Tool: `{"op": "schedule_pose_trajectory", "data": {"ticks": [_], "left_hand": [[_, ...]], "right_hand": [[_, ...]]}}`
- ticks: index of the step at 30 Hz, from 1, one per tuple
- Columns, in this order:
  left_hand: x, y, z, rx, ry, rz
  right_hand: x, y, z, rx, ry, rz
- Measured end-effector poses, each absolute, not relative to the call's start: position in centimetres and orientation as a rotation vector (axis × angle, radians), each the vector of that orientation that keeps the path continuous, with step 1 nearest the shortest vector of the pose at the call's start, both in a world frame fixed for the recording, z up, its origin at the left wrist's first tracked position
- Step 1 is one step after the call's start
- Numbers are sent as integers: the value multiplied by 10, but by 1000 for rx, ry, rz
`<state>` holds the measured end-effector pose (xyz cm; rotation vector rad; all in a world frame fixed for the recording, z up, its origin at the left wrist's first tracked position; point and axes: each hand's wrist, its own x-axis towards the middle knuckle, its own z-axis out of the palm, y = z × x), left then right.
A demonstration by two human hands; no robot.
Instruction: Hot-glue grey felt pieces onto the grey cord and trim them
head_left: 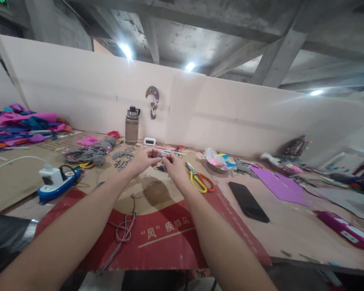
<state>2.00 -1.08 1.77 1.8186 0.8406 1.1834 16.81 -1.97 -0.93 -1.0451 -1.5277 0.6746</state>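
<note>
Both my arms reach out over a cardboard sheet with a red printed band (170, 238). My left hand (144, 159) and my right hand (176, 165) meet at the middle of the table, fingers pinched together on a small grey piece (160, 155) held between them. A grey cord (124, 230) lies looped on the cardboard under my left forearm. Scissors with yellow and orange handles (200, 180) lie just right of my right hand.
Grey felt cut-outs (91, 153), a water bottle (132, 125) and a small white clock (149, 141) stand behind my hands. A blue-white power strip (56, 182) is at left, coloured felt (21, 125) far left. A black phone (248, 201), purple sheet (276, 184) and magenta case (346, 230) lie right.
</note>
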Motion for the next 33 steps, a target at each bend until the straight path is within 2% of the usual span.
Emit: {"op": "schedule_pose_trajectory", "data": {"ticks": [5, 16, 33], "left_hand": [[23, -7, 12, 1551, 729, 1264], [24, -13, 16, 1251, 603, 1188], [24, 1, 3, 1225, 693, 1224]], "right_hand": [[167, -22, -9, -1040, -1489, 708], [167, -30, 4, -952, -1357, 926], [163, -21, -15, -980, -1441, 732]]}}
